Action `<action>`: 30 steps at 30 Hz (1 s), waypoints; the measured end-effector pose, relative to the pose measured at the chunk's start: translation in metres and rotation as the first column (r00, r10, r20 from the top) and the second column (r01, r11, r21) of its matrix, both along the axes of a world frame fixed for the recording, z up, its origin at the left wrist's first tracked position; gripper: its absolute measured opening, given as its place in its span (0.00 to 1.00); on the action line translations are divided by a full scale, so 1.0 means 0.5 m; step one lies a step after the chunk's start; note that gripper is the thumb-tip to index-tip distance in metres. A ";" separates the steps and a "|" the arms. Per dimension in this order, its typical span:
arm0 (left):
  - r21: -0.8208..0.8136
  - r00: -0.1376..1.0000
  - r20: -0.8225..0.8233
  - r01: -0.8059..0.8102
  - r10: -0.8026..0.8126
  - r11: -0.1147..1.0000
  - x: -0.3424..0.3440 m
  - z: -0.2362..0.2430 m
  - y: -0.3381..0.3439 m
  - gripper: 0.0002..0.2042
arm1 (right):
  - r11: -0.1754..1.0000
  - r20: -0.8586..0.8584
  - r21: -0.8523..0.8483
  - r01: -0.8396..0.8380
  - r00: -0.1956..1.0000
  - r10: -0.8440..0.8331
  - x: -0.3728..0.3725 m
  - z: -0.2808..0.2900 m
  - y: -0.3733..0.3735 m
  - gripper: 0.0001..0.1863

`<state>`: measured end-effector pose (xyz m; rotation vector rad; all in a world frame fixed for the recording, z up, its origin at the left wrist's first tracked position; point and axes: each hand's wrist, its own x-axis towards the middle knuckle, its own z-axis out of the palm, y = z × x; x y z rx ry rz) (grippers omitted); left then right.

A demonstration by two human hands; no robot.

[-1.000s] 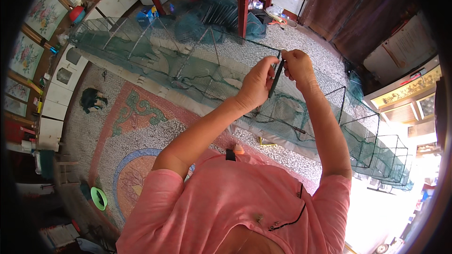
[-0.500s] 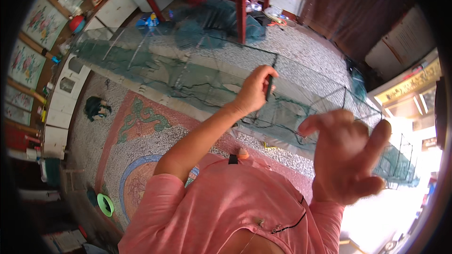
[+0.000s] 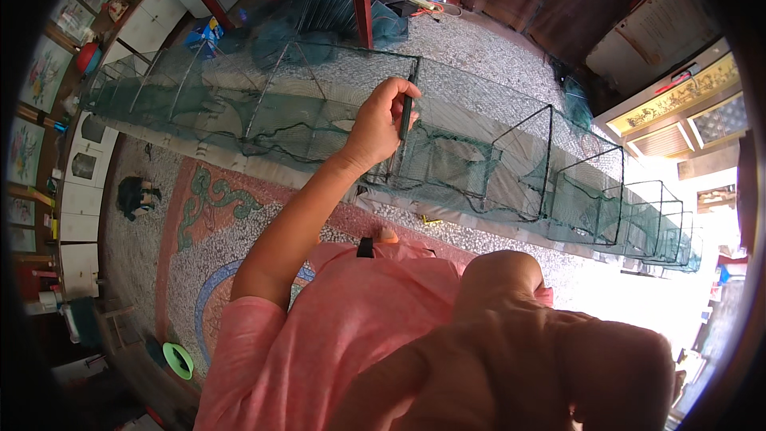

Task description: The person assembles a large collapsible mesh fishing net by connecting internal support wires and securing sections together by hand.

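Note:
A long green mesh fish trap (image 3: 455,164) with square dark frames stretches across the floor, from the cabinets on the left to the bright doorway on the right. My left hand (image 3: 377,126) is closed around the upright bar of one frame, near the trap's middle. My right hand (image 3: 519,359) looms large at the lower right, close to the camera and over my pink shirt. It is away from the trap. Its fingers point down out of the picture or are cut off, so their state is hidden.
A red wooden table (image 3: 361,0) stands at the back, with more dark green netting (image 3: 307,20) beneath it. White cabinets (image 3: 80,183) line the left wall. A green basin (image 3: 177,361) sits at the lower left, and a dark bundle (image 3: 137,197) lies on the patterned floor.
My right hand has come down and much closer to the camera from its raised, spread pose. My left hand still holds the frame bar; the view has shifted, and the frames stand out more sharply.

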<state>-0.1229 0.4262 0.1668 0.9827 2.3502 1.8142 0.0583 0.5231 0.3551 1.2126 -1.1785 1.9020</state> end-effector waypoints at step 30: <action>0.455 0.798 0.504 0.081 -0.331 0.887 0.018 0.086 0.009 0.16 | 0.666 0.281 -0.474 -0.576 0.618 0.734 -0.149 -0.163 -0.015 0.30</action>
